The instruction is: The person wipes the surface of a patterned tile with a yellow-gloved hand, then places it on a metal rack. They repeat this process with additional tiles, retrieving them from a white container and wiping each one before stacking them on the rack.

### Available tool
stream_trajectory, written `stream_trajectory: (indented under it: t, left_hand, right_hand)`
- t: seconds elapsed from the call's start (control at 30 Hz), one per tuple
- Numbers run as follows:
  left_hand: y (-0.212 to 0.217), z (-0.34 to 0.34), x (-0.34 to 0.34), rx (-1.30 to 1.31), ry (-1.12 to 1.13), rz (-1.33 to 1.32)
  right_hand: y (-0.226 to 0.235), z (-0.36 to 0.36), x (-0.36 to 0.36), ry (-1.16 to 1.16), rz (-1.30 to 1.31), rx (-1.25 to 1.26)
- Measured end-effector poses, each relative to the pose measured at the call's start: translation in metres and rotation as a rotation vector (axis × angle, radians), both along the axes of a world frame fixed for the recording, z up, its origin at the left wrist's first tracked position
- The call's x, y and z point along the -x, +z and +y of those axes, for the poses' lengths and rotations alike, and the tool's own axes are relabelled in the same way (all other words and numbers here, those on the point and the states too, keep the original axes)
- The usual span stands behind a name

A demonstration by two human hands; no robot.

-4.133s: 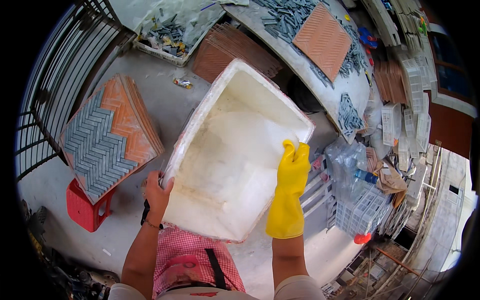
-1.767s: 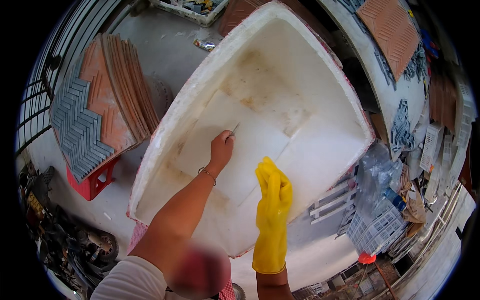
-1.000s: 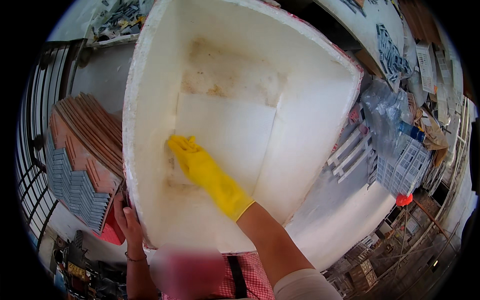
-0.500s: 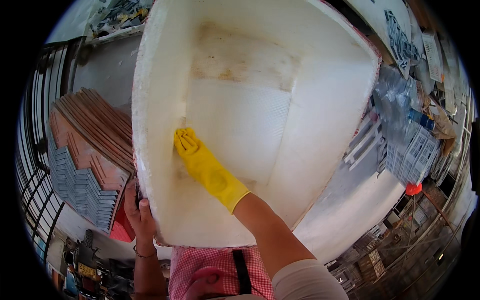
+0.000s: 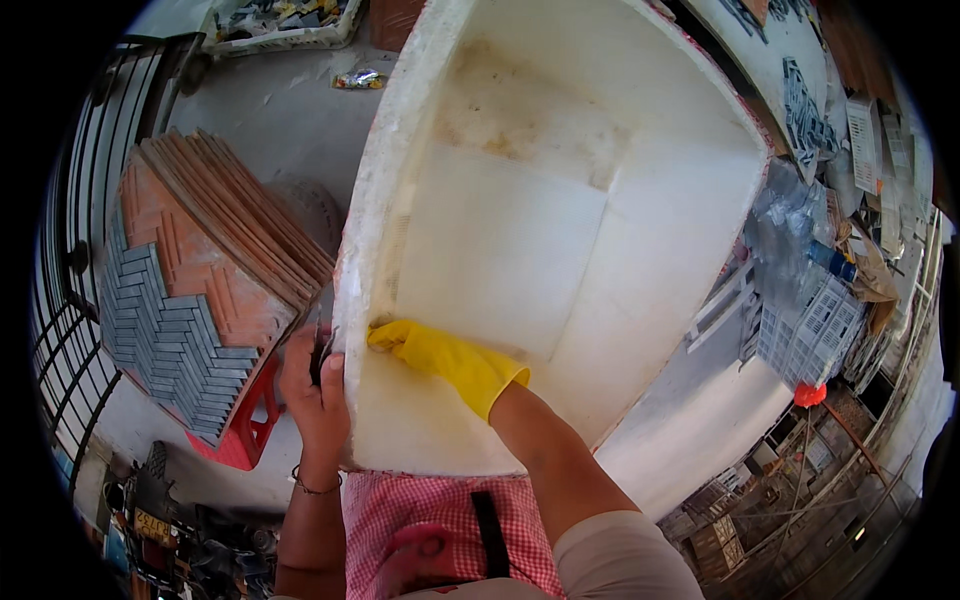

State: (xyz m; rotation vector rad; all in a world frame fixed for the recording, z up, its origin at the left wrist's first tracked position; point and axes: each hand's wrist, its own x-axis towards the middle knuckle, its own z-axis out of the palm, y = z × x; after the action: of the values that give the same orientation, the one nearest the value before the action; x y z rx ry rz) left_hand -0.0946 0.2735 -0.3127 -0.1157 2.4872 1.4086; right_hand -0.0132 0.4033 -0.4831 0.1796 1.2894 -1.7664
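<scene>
A large white foam-like box (image 5: 520, 240), with a rough thick rim and a red-patterned outside, lies tilted with its open side toward me. Brown stains mark its far inner wall. My right hand (image 5: 440, 355), in a yellow rubber glove, reaches inside and presses bunched fingers against the lower left inner wall. Whatever those fingers might hold is hidden. Bare, my left hand (image 5: 318, 385) grips the box's left edge near its lower corner, the thumb along the rim. Something dark shows between thumb and fingers; its kind is unclear.
Left of the box, a stack of reddish boards (image 5: 225, 230) with grey herringbone tiles rests on a red stool (image 5: 245, 425). A motorcycle (image 5: 175, 525) stands lower left. A tray of pieces (image 5: 285, 35) sits far left. Crates (image 5: 810, 325) and plastic bags (image 5: 785, 220) lie right.
My gloved right hand has slid down along the inner left wall toward the near corner. The box's left side and my left hand now appear farther right in view.
</scene>
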Motion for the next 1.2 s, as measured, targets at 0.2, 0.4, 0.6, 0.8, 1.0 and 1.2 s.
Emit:
stream_trajectory:
  t: [0.2, 0.4, 0.6, 0.8, 1.0, 1.2]
  left_hand:
    - [-0.002, 0.004, 0.002, -0.004, 0.009, -0.025]
    - [-0.003, -0.001, -0.001, -0.030, 0.024, -0.022]
    - [-0.005, 0.000, -0.002, -0.029, 0.025, -0.007]
    - [-0.005, -0.002, -0.001, 0.000, 0.036, 0.000]
    - [-0.004, -0.004, -0.001, 0.031, 0.021, 0.015]
    - [-0.004, 0.000, 0.001, 0.043, 0.019, 0.032]
  right_hand:
    - [0.001, 0.006, -0.008, 0.057, 0.039, 0.027]
    - [0.047, 0.037, 0.031, -0.371, -0.278, 0.350]
    - [0.016, 0.084, 0.087, -0.844, 0.118, -0.048]
    - [0.008, 0.088, 0.103, -0.162, 0.995, -1.045]
    - [-0.006, 0.118, 0.116, -0.139, 1.045, -1.318]
    - [0.014, 0.083, 0.090, 0.118, 1.098, -1.048]
